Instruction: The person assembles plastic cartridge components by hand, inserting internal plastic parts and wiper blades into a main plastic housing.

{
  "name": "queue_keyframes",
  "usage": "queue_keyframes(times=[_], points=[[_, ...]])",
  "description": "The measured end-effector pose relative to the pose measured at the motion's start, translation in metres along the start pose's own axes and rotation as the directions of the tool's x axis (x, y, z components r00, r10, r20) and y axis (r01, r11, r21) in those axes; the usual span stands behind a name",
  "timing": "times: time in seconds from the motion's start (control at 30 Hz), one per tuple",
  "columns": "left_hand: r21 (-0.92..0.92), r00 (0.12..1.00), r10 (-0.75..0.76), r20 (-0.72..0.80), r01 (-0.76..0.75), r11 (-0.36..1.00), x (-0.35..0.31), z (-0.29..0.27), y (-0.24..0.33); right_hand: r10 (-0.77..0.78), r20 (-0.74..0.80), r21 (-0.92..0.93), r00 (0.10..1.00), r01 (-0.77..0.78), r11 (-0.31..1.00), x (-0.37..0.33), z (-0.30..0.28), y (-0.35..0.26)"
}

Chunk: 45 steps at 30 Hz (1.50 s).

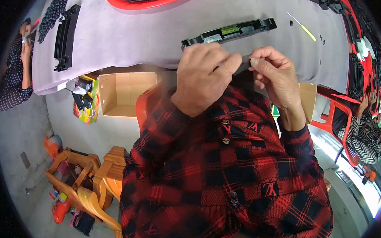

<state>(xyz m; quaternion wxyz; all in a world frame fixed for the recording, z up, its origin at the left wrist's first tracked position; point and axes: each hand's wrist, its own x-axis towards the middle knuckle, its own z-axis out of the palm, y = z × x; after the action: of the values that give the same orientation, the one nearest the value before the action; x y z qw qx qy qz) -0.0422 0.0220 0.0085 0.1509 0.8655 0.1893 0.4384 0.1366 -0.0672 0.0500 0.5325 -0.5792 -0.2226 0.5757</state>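
Note:
Over the table's front edge, my left hand (206, 75) and my right hand (277, 76) meet around a small dark plastic piece (244, 65). My right thumb and forefinger pinch one end of it. The left fingers are curled closed on the other side and hide much of the piece. Just beyond my hands lies a long black plastic housing (245, 30) with a greenish-yellow patch inside. To its right are a thin screwdriver (308, 33) with a yellow handle and a tiny black part (291, 23).
On the grey-covered table (117, 43) stand a red tray (146, 6) of black strips, another black housing (65, 39), and a heap of small black parts (55, 13). Below are an open cardboard box (125, 92) and a wooden chair (107, 175). Other people sit at both sides.

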Motion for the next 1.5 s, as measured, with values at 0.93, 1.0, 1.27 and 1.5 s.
queue_keyframes(times=[0.93, 1.0, 1.27, 1.5], points=[[-0.062, 0.938, -0.332, 0.097, 0.339, 0.939, 0.016, 0.007, -0.043, -0.509, -0.159, -0.671, 0.846, 0.286, 0.685, 0.066, 0.020, 0.002], [-0.071, 0.935, -0.341, 0.099, 0.348, 0.935, 0.015, 0.007, -0.042, -0.603, -0.125, -0.691, 0.788, 0.367, 0.622, 0.070, 0.018, 0.008], [-0.114, 0.952, -0.302, 0.044, 0.305, 0.946, 0.018, 0.009, -0.044, -0.650, -0.139, -0.793, 0.747, 0.310, 0.525, 0.069, 0.028, 0.004], [-0.162, 0.944, -0.326, 0.043, 0.329, 0.930, 0.016, 0.006, -0.039, -0.679, -0.140, -0.801, 0.721, 0.320, 0.505, 0.069, 0.028, 0.009]])
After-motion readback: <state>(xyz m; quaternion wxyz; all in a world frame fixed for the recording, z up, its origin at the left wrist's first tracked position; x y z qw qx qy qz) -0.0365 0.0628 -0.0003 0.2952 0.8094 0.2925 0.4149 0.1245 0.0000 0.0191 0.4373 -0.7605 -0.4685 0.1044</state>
